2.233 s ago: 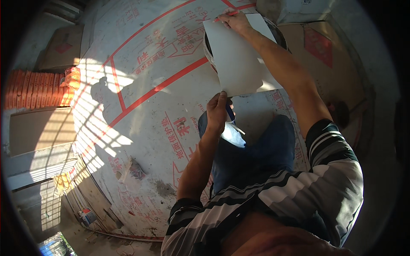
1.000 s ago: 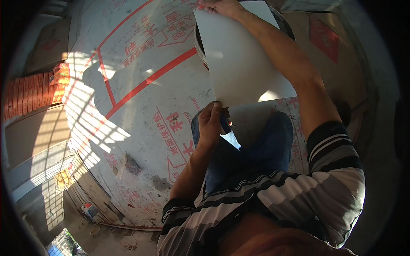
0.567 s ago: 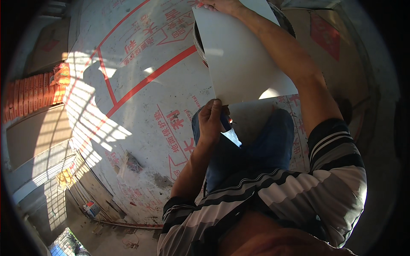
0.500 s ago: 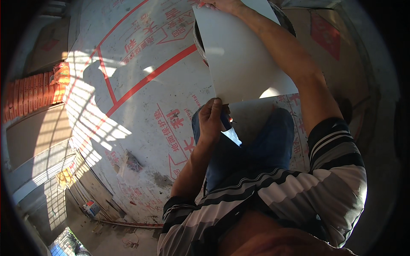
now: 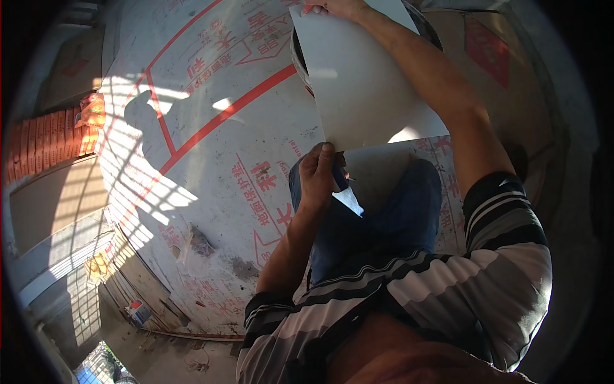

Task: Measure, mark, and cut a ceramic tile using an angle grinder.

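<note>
Big white tile (image 5: 361,83) sits upper centre of the frame, tilted up off the floor – left hand (image 5: 318,176) pinches its lower corner, right hand (image 5: 339,8) clamps the top edge. It hides most of a dark bucket (image 5: 430,29) behind it. Underneath is a white floor sheet with red markings (image 5: 211,128). Orange boxes (image 5: 45,137) are stacked far left, and a crumpled bag (image 5: 192,246) lies lower left.
</note>
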The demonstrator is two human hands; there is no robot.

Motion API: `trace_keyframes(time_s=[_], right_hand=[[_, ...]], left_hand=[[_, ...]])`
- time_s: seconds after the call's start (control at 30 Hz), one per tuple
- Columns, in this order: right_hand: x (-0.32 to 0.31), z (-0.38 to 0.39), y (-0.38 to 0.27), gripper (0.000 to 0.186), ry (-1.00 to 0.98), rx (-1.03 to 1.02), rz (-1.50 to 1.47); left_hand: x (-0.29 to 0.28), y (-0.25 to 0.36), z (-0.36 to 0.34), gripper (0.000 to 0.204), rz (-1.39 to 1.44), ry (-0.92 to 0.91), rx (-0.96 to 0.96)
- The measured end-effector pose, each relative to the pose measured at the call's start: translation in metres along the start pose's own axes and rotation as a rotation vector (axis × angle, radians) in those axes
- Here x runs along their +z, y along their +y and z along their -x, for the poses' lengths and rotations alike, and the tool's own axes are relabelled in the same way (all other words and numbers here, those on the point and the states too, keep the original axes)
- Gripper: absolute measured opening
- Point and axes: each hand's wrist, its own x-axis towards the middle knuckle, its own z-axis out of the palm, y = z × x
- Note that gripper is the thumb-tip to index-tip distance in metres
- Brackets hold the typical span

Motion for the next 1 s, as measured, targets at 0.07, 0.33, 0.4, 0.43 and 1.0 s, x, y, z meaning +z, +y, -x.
trace_keyframes(time_s=[0.07, 0.33, 0.4, 0.43, 1.0], right_hand=[[0.001, 0.002, -0.002, 0.014, 0.036, 0.007, 0.043], [0.006, 0.012, -0.012, 0.017, 0.173, -0.023, 0.114], [0.005, 0.010, -0.011, 0.016, 0.155, -0.008, 0.143], [0.005, 0.008, -0.011, 0.016, 0.137, 0.010, 0.169], [-0.001, 0.014, -0.009, 0.019, -0.011, -0.071, 0.278]], left_hand=[[0.000, 0.001, 0.000, 0.034, -0.014, 0.005, -0.016], [-0.002, -0.003, -0.002, 0.034, -0.012, -0.005, -0.001], [-0.003, -0.004, -0.003, 0.034, -0.008, -0.009, 0.003], [-0.003, -0.004, -0.003, 0.034, -0.007, -0.013, 0.015], [-0.002, -0.006, -0.003, 0.033, 0.035, -0.016, 0.014]])
